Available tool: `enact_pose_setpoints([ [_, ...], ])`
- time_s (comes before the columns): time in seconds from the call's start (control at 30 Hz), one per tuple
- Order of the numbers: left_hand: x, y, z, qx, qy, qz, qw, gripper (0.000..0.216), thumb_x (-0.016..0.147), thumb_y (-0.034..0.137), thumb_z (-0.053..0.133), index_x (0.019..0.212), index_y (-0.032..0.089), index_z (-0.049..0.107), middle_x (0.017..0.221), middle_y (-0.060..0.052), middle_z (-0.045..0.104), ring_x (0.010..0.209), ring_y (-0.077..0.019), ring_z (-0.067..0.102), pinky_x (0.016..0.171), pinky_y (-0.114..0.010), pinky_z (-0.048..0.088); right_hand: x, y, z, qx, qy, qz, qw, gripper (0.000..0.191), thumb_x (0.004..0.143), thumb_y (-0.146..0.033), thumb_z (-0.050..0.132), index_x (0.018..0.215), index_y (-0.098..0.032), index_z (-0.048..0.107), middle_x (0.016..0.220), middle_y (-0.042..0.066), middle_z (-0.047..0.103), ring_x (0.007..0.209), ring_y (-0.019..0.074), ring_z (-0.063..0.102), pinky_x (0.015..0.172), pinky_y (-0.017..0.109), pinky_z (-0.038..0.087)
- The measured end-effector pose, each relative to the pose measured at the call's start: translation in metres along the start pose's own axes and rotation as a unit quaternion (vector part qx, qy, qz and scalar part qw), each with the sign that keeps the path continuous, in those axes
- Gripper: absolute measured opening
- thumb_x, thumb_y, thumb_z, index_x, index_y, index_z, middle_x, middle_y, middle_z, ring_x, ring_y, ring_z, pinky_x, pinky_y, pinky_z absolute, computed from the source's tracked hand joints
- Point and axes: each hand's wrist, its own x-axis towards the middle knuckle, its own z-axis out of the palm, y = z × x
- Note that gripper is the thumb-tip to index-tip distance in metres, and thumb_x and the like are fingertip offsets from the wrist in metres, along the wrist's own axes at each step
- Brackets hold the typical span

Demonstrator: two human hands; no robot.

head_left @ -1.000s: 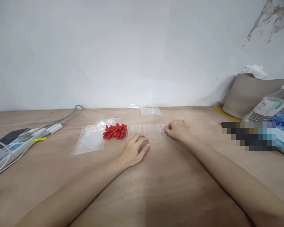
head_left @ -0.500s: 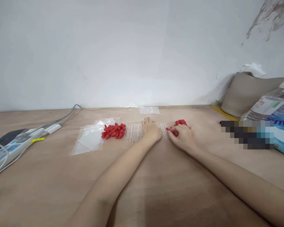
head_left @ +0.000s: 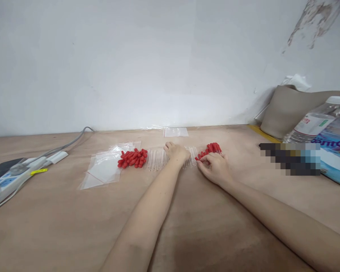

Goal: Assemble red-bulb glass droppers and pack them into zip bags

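My right hand (head_left: pixel 217 169) is closed in a pinch, thumb and forefinger on a red rubber dropper bulb (head_left: pixel 197 158) at the right end of the glass tubes. Thin clear glass dropper tubes (head_left: pixel 155 160) lie side by side in a row across the middle. My left hand (head_left: pixel 178 153) rests over this row with its fingers curled down; what they grip is hidden. Just behind my right hand, several red bulbs (head_left: pixel 213 147) lie grouped, some with glass tubes in them. A heap of loose red bulbs (head_left: pixel 133 158) sits left of the row.
Clear zip bags (head_left: pixel 102 174) lie left of the heap, and another bag (head_left: pixel 176 132) lies near the wall. A power strip (head_left: pixel 5 185) with cables is at far left. A plastic bottle (head_left: pixel 311 122), a beige container (head_left: pixel 277 111) and a blue pack (head_left: pixel 336 166) stand at right.
My left hand has drawn its fingers together over the tubes. My right hand has shifted slightly, showing more of the red bulbs behind it. The view has moved a little rightward.
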Motion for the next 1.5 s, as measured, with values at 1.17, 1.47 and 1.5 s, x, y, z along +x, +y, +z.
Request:
enact_pose_setpoints([
  [1.17,-0.073,-0.144,0.017,-0.169,0.141,0.443,0.869,0.032,0.086,0.009,0.038,0.115,0.018,0.050,0.103,-0.007,0.060,0.090,-0.0160,0.058,0.075,-0.029,0.050,-0.015,-0.038,0.005,0.343,-0.130,-0.120,0.923,0.024,0.085,-0.019,0.044,0.103,-0.022,0.060,0.090,0.005,0.059,0.083,0.0129,0.055,0.075,0.029,0.046],
  [1.47,-0.073,-0.143,0.016,-0.168,0.160,0.499,0.835,0.038,0.084,0.005,0.040,0.118,0.019,0.049,0.107,-0.007,0.060,0.094,-0.0152,0.058,0.078,-0.028,0.051,-0.013,-0.039,0.003,0.323,-0.111,-0.149,0.928,0.015,0.079,-0.017,0.054,0.090,-0.020,0.065,0.082,0.003,0.063,0.073,0.0120,0.057,0.066,0.025,0.047],
  [1.5,-0.073,-0.142,0.016,-0.170,0.165,0.504,0.831,0.039,0.084,0.004,0.040,0.118,0.019,0.049,0.106,-0.007,0.060,0.094,-0.0152,0.058,0.078,-0.028,0.051,-0.014,-0.039,0.003,0.320,-0.105,-0.156,0.929,0.014,0.079,-0.017,0.054,0.088,-0.020,0.065,0.080,0.003,0.064,0.072,0.0120,0.057,0.066,0.025,0.047],
])
